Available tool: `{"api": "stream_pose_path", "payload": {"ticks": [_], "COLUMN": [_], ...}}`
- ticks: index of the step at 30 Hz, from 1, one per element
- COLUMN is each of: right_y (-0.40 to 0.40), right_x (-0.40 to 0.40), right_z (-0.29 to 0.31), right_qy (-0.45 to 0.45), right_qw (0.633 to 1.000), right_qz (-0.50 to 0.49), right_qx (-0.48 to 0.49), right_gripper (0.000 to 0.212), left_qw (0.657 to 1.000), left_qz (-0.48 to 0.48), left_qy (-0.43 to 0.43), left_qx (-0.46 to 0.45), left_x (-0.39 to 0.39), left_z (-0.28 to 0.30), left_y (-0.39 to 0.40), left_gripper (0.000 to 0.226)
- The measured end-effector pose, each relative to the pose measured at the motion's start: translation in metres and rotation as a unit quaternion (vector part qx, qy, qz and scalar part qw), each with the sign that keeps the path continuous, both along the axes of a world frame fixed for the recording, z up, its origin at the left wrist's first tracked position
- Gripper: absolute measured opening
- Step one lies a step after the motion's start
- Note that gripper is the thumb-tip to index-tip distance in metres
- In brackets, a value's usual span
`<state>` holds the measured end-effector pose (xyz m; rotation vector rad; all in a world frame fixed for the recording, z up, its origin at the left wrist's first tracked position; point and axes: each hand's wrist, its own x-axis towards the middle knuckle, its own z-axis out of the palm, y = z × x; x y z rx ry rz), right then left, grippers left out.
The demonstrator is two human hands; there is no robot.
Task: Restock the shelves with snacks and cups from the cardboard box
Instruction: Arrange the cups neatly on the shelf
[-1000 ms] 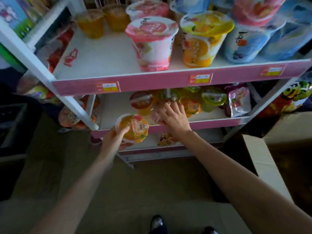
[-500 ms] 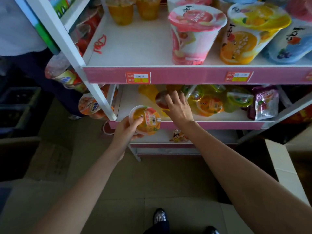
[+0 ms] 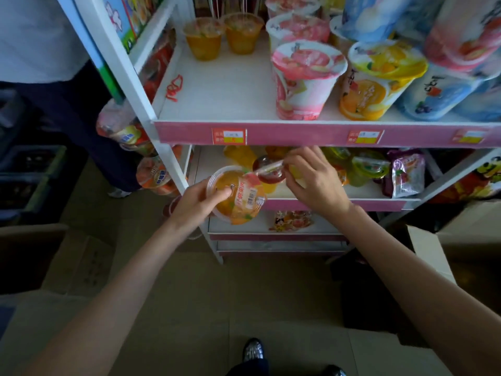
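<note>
White shelving with pink price strips fills my view, a cardboard box (image 3: 433, 256) standing open on the floor at my right. My left hand (image 3: 198, 202) grips an orange jelly cup (image 3: 235, 195) around its rim, thumb pressed on the film lid, holding it tilted just in front of the middle shelf (image 3: 325, 203) so it waits its turn. My right hand (image 3: 314, 180) pinches a red-lidded cup (image 3: 268, 169) by its edge at the shelf front, I judge to set it among the green and orange cups already standing there. Half a second ago that hand was reaching flat into the shelf; now its fingers have curled onto the cup. Meanwhile the left hand has lifted its cup closer to the shelf lip.
</note>
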<state>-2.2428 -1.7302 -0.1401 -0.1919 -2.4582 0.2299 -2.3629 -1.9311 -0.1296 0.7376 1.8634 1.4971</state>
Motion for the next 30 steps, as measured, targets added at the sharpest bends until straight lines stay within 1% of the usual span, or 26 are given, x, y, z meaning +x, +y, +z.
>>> {"api": "stream_pose_path", "payload": {"ticks": [2, 3, 4, 6, 8, 11, 14, 16, 18, 19, 21, 23, 25, 27, 28, 29, 30], "right_y": [-0.009, -0.015, -0.02, -0.025, -0.025, -0.025, -0.028, -0.029, -0.027, -0.024, -0.015, -0.006, 0.003, 0.017, 0.024, 0.031, 0.036], "right_x": [0.017, 0.021, 0.021, 0.007, -0.02, -0.064, -0.107, -0.133, -0.152, -0.16, -0.168, -0.17, -0.166, -0.151, -0.139, -0.123, -0.104], "right_z": [0.031, 0.047, 0.06, 0.085, 0.101, 0.121, 0.136, 0.142, 0.147, 0.149, 0.156, 0.166, 0.173, 0.178, 0.179, 0.181, 0.181], "right_qy": [0.075, 0.092, 0.091, 0.037, -0.027, -0.076, -0.159, -0.216, -0.258, -0.27, -0.286, -0.297, -0.303, -0.281, -0.249, -0.203, -0.152], "right_qw": [0.997, 0.995, 0.994, 0.994, 0.994, 0.995, 0.986, 0.973, 0.961, 0.956, 0.947, 0.938, 0.936, 0.949, 0.964, 0.978, 0.987], "right_qz": [0.018, 0.035, 0.059, 0.101, 0.105, 0.052, -0.035, -0.082, -0.104, -0.113, -0.136, -0.15, -0.146, -0.119, -0.088, -0.051, -0.02], "right_qx": [0.002, 0.001, 0.002, 0.012, 0.035, 0.027, 0.019, 0.019, 0.002, 0.008, 0.049, 0.094, 0.109, 0.076, 0.043, -0.002, -0.055], "right_gripper": [0.019, 0.023, 0.03, 0.048, 0.058, 0.06, 0.062, 0.055, 0.048, 0.045, 0.041, 0.039, 0.038, 0.039, 0.04, 0.042, 0.045], "left_qw": [0.998, 0.997, 0.995, 0.992, 0.989, 0.988, 0.982, 0.981, 0.981, 0.979, 0.974, 0.973, 0.976, 0.968, 0.952, 0.929, 0.904], "left_qz": [-0.03, -0.038, -0.037, -0.013, 0.034, 0.092, 0.146, 0.17, 0.171, 0.166, 0.159, 0.175, 0.199, 0.248, 0.288, 0.328, 0.355], "left_qy": [0.027, 0.04, 0.053, 0.069, 0.058, 0.027, -0.028, -0.022, -0.032, -0.056, -0.11, -0.117, -0.066, 0.034, 0.102, 0.173, 0.237], "left_qx": [0.041, 0.059, 0.076, 0.109, 0.133, 0.124, 0.115, 0.092, 0.091, 0.099, 0.116, 0.098, 0.066, 0.016, -0.005, -0.003, 0.03], "left_x": [-0.002, -0.003, -0.005, -0.01, -0.016, -0.033, -0.062, -0.081, -0.095, -0.1, -0.108, -0.116, -0.127, -0.131, -0.124, -0.113, -0.097], "left_z": [0.032, 0.046, 0.059, 0.083, 0.099, 0.115, 0.115, 0.111, 0.107, 0.107, 0.107, 0.104, 0.097, 0.094, 0.096, 0.1, 0.105], "left_y": [0.001, 0.003, 0.006, 0.016, 0.029, 0.049, 0.068, 0.079, 0.09, 0.096, 0.11, 0.126, 0.141, 0.148, 0.147, 0.144, 0.139], "left_gripper": [0.014, 0.014, 0.017, 0.02, 0.015, 0.01, 0.016, 0.018, 0.018, 0.016, 0.017, 0.014, 0.013, 0.038, 0.045, 0.047, 0.045]}}
